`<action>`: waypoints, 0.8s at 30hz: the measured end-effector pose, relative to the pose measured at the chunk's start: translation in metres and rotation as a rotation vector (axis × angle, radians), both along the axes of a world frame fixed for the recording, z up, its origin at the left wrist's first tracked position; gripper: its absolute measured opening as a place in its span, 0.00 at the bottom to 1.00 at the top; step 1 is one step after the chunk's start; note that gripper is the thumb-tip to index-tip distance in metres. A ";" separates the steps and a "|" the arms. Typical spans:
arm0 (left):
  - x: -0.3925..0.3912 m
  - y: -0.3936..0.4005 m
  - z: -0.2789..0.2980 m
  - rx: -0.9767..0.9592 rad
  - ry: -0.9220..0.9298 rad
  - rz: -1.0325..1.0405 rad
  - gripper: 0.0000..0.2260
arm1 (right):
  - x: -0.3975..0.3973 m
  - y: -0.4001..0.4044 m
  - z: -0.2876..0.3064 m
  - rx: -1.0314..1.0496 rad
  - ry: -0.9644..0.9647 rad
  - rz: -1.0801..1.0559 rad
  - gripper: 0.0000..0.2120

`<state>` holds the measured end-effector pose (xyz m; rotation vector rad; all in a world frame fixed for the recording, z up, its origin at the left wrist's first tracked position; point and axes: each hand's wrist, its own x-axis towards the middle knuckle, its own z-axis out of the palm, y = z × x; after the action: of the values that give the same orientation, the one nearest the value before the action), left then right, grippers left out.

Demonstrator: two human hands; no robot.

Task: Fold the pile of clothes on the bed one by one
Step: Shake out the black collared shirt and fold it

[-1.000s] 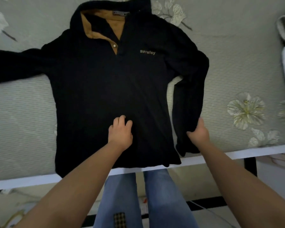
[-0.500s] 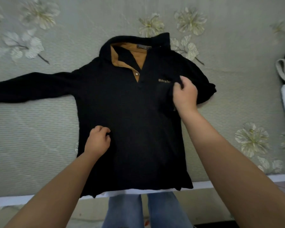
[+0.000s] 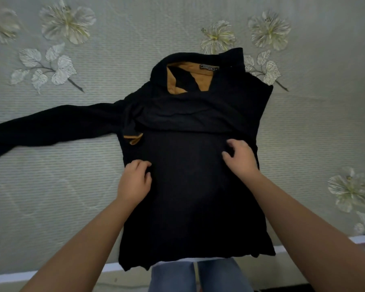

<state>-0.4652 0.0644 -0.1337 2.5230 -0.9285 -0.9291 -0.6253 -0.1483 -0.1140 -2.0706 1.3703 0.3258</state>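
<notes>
Risk: folded sleeve (image 3: 190,118) lies loose across the chest w/ wrinkles; it may slide or bunch if the body shifts. Black shirt (image 3: 194,197), tan collar lining, flat on bed (image 3: 51,186), hem at 6 o'clock, other sleeve (image 3: 51,125) out to 9. Left hand (image 3: 134,182) and right hand (image 3: 240,158) rest on the cloth, fingers curled; grip on fabric can't tell.

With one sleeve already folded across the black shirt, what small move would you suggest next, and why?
Probably the left hand should reach for the outstretched sleeve and fold it across the black shirt; the other sleeve already lies across the chest.
</notes>
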 end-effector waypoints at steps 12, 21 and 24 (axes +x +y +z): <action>-0.016 -0.112 0.009 -0.012 -0.089 -0.249 0.14 | -0.022 -0.086 -0.033 -0.332 0.031 0.290 0.08; -0.066 -0.277 0.007 0.009 -0.096 -0.543 0.16 | -0.102 -0.087 -0.051 -0.134 -0.111 -0.201 0.13; -0.086 -0.331 -0.003 0.031 -0.147 -0.566 0.19 | -0.102 -0.092 -0.051 -0.074 -0.087 -0.283 0.17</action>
<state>-0.5509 -0.2662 -0.1366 2.4135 -1.7419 -0.9095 -0.7277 -0.2400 -0.1651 -1.8909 1.6173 0.0653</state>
